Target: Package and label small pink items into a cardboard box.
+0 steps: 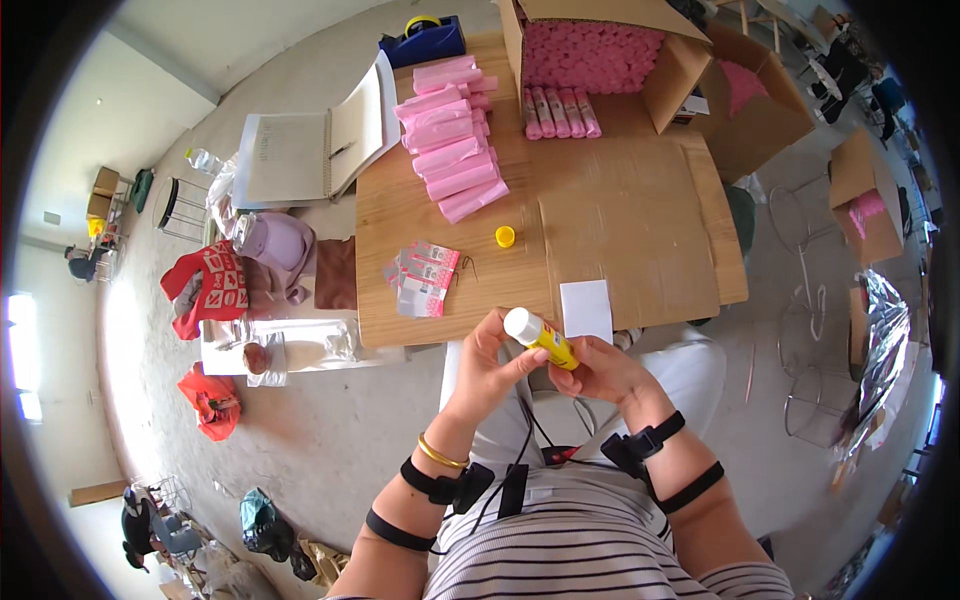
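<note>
A yellow glue stick [551, 345] with its white end uncovered is held tilted over my lap, just off the table's near edge. Fingers of my left hand [485, 365] are closed around its upper part near the white end. My right hand [612, 372] grips the lower yellow end. On the table lies a round yellow cap [505, 237]. A white sheet of paper [587, 308] rests at the near edge, beside my right hand. Several pink and grey printed labels [428, 280] are fanned out to the left.
Unwrapped pink rolls [455, 145] are piled on the wooden table [385, 225]. Labelled rolls [562, 113] lie before an open cardboard box [680, 85] packed with pink rolls. A flat cardboard sheet [630, 225] covers the right side. An open notebook [290, 155] and a blue tape dispenser [425, 45] are at far left.
</note>
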The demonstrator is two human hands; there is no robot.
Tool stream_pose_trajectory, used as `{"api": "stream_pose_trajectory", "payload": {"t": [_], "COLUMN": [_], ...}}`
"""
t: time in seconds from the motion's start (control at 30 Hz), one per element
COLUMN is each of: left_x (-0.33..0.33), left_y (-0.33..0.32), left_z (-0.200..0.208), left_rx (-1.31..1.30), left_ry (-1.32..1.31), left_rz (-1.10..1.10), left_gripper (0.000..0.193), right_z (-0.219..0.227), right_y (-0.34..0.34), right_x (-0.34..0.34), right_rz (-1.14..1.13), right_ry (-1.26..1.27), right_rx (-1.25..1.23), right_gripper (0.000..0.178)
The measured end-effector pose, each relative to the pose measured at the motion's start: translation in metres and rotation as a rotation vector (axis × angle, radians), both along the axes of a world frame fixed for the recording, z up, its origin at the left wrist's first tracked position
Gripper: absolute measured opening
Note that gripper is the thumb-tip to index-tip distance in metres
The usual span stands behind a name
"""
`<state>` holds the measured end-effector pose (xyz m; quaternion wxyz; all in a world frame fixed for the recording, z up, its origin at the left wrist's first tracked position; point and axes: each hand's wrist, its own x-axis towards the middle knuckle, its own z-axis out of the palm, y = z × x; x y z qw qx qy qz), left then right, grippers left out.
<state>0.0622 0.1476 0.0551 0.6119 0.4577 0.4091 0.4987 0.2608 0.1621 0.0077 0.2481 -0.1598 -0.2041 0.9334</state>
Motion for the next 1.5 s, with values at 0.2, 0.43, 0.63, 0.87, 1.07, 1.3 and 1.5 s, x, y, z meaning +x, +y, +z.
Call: {"api": "stream_pose_trajectory", "payload": {"t": [0.2,0.43,0.63,0.87,1.07,1.3,1.5], "left_x": [-0.001,0.003,-0.021,-0.047,-0.026,-0.051,-0.045], "left_y": [0.006,0.003,0.012,0.043,0.074,0.073,0.076], "left_z": [0.003,-0.012,-0.034,-0.064,-0.079,-0.117,-0.124], "left_rx": [0.033,-0.028,0.042,0.091,0.134,0.138,0.085], "left_ry": [-0.007,0.041,0.146,0.696,0.838,0.577,0.661], "left_rz": [0.002,0.185,0.486,0.607,0.517,0.536,0.457], "left_gripper": [0.031,0.026,0.027,0.031,0.035,0.036,0.035], "right_z": [-0.005,0.018,0.003,-0.039,-0.061,-0.113,-0.114], "right_y": [0.008,0.000,0.000,-0.019,-0.037,-0.034,-0.032], "right_x": [-0.004,-0.023,-0.026,0.072,0.098,0.065,0.077], "right_rz": [0.063,-0.282,-0.508,-0.717,-0.639,-0.619,-0.631], "right_ry": [0.163,-0.335,-0.551,-1.032,-1.199,-1.188,-1.188], "right_rx": [-0.107,0.175,0.387,0.355,0.434,0.520,0.500], "right_gripper": [0.050,0.047,0.038,0.020,0.025,0.036,0.038]}}
